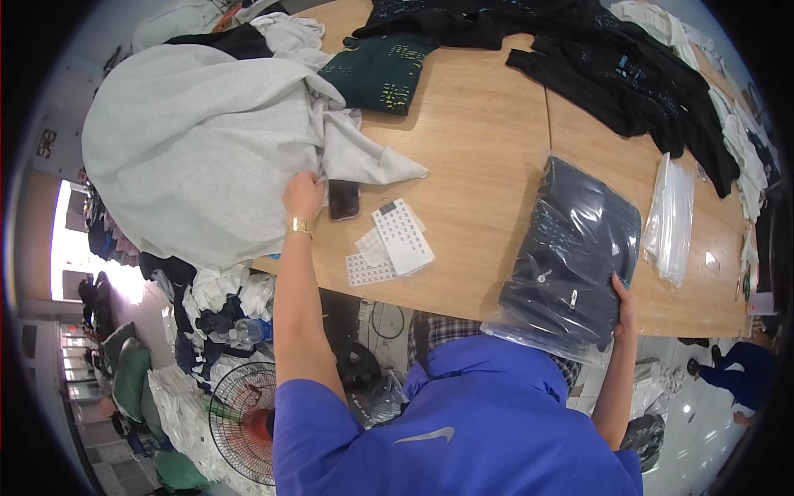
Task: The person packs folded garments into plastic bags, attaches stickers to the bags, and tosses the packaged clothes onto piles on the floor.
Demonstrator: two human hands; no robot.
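My left hand is closed at the right edge of a big heap of light grey fabric, seemingly pinching its border. Just right of those fingers lies a dark phone. A folded dark garment in a clear plastic bag lies on the right part of the table, its open-looking end hanging over the front edge. My right hand grips this bag's lower right side, thumb on top and the other fingers partly hidden. Small white sticker sheets lie between the two hands, nearer the left.
On the wooden table are a folded dark green garment, black garments at the back, and a stack of clear bags at right. A fan stands at lower left. Another person is at far right.
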